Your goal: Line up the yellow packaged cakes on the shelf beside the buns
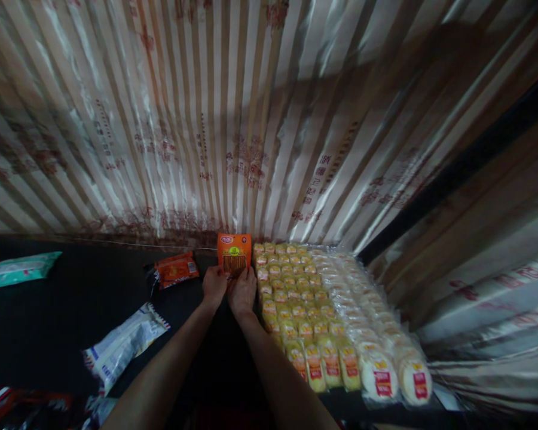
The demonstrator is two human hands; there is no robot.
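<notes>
An orange snack packet (pixel 235 252) with a clear window showing brown sticks stands upright against the striped curtain at the back of the dark surface. My left hand (pixel 214 285) pinches its lower left corner. At its lower right corner, my right hand (pixel 242 291) has its fingers closed on the same packet. Just right of the packet are rows of small yellow wrapped cakes (pixel 296 289), close beside my right hand. An orange and black packet (pixel 176 270) lies flat to the left of my left hand.
Rows of round white wrapped pastries (pixel 379 376) stand right of the yellow ones. A white and blue packet (pixel 125 343) and a green packet (pixel 21 270) lie on the black surface (pixel 72 310). The striped curtain (pixel 233 119) hangs behind; a dark pole (pixel 452 173) slants across the right.
</notes>
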